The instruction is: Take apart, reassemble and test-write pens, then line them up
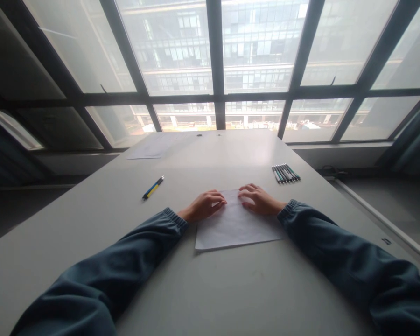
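A sheet of white paper (240,228) lies on the white table in front of me, its near left corner slightly raised. My left hand (206,204) rests at its upper left edge, fingers stretched forward and thumb tip close to the index finger; I see nothing held in it. On the upper right part of the sheet lies my right hand (261,199), fingers spread and a little bent, holding nothing. The paper's far edge shows between both hands.
Blue and yellow pens (153,188) lie to the left. Several pens (286,173) form a row at the right. More paper (145,151) sits at the far left of the table (210,294). Large windows (182,46) stand behind. A small dark item (386,241) lies near the right edge.
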{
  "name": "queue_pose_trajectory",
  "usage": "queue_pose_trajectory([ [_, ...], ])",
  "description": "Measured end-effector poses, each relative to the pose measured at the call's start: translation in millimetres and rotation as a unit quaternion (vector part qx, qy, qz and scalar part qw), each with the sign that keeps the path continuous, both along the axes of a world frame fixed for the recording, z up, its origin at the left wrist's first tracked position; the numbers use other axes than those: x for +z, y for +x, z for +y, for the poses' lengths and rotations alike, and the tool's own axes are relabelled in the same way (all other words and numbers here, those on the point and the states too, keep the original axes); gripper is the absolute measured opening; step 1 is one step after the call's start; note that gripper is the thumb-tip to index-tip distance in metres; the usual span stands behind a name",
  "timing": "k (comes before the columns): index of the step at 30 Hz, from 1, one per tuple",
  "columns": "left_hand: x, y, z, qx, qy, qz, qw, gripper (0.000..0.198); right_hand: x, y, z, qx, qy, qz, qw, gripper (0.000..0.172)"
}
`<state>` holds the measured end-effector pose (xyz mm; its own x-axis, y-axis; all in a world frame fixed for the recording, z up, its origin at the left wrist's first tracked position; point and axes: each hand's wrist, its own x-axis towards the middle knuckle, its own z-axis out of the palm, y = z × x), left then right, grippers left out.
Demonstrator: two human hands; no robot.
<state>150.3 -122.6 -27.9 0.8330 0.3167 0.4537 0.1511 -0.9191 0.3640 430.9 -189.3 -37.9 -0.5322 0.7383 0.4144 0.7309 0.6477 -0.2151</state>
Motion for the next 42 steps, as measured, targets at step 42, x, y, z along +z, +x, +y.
queue_pose_trajectory([
  [42,23.2,-182,140,0.596,-0.097,0.142,0.784,0.024,-14.4,8,3,0.012,-0.008,0.025,1.000,0.029],
])
